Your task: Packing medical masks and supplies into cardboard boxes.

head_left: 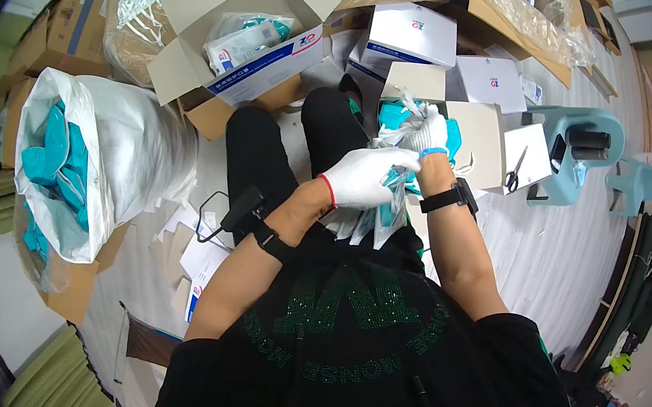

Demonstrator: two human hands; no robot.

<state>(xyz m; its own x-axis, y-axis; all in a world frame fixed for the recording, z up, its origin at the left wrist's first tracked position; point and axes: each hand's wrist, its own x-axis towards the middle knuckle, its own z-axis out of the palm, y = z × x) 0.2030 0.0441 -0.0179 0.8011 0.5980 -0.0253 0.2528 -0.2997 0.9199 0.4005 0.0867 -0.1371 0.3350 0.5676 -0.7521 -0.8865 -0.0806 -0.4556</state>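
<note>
Both my hands wear white knit gloves and work close together above my lap. My left hand (364, 178) is closed on a crinkled clear plastic bag (387, 222) that hangs down over my thighs. My right hand (429, 135), just beyond it, is closed on bunched clear plastic, whose loose end sticks up past the fingers. Teal pieces (453, 141) show around the right hand, inside an open white carton (478, 129). How the fingertips grip the plastic is partly hidden by the gloves and film.
An open carton (237, 93) with bagged teal items stands ahead to the left. A white sack (127, 167) of teal pieces is at the left. Closed white boxes (413, 37) are ahead. Black scissors (515, 173) lie on a carton flap, near a blue-grey plastic stool (557, 157).
</note>
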